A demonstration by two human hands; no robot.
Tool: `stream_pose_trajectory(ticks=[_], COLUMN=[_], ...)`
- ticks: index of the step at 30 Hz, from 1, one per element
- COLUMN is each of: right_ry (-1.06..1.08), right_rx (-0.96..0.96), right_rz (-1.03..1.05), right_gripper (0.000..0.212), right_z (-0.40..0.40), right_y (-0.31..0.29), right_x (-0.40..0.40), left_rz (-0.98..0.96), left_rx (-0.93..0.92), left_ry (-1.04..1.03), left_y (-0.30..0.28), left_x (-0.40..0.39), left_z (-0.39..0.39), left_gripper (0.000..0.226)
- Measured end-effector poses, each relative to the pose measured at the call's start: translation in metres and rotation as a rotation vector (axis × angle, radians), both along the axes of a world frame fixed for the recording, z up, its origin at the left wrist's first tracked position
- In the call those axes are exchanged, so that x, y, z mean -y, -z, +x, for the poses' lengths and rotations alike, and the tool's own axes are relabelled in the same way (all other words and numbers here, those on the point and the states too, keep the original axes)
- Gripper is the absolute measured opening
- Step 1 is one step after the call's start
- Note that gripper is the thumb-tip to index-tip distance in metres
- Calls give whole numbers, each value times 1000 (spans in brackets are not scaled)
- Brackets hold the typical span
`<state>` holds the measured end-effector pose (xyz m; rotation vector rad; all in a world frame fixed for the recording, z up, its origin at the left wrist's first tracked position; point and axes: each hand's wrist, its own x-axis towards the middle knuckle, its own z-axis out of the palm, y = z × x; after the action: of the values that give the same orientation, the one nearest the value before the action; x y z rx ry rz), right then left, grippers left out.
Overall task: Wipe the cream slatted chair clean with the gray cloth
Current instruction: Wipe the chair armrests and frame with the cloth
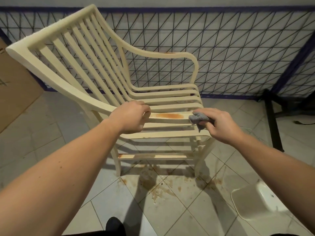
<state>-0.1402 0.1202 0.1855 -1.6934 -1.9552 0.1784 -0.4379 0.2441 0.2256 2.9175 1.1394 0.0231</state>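
Note:
The cream slatted chair stands on the tiled floor, its back to the left and its seat slats running to the right. An orange-brown stain covers the near armrest. My left hand grips that armrest at its left end, fingers curled over it. My right hand holds the bunched gray cloth against the armrest's right end, just right of the stain. A smaller orange mark shows on the far armrest, and the low crossbar is stained too.
Brown spill marks spread over the tiles under and in front of the chair. A white container lies on the floor at lower right. A dark mesh fence runs behind. A cardboard box stands at left, a black stand at right.

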Motion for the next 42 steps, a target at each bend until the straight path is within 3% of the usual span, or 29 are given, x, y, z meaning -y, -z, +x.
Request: stream_pose_trajectory(ticks=[7, 10, 13, 18, 22, 24, 26, 28, 30, 34, 36, 38, 42], right_ry=[48, 36, -32, 167, 118, 43, -76, -145, -73, 232, 236, 168, -97], right_rx=[-100, 8, -4, -184, -3, 81, 93, 70, 5, -277, -141, 56, 34], right_rz=[-59, 21, 51, 135, -72, -37, 11, 61, 115, 154, -28, -75, 40], right_gripper=[24, 34, 60, 49, 25, 28, 45, 60, 62, 35, 25, 26, 57], right_z=[1, -16, -7, 5, -24, -32, -25, -10, -2, -4, -13, -27, -39], right_y=[-7, 6, 8, -20, -14, -2, 6, 8, 1, -19, -17, -9, 12], right_x=[4, 8, 23, 11, -4, 2, 10, 17, 22, 6, -5, -4, 10], left_rz=[-64, -82, -69, -28, -34, -45, -48, -39, -39, -31, -30, -30, -29], left_rx=[56, 63, 81, 115, 118, 111, 104, 94, 89, 78, 73, 66, 64], left_ry=[-54, -88, -108, -113, -137, -141, -139, -137, -141, -149, -152, -156, -161], left_y=[-3, -7, -6, -5, -5, -6, -7, -7, -7, -9, -10, -10, -11], left_x=[18, 19, 22, 29, 32, 32, 33, 34, 34, 35, 37, 37, 37], left_z=[12, 14, 13, 14, 13, 13, 14, 13, 12, 14, 15, 15, 14], left_gripper=[14, 5, 15, 27, 31, 32, 30, 29, 30, 27, 27, 27, 27])
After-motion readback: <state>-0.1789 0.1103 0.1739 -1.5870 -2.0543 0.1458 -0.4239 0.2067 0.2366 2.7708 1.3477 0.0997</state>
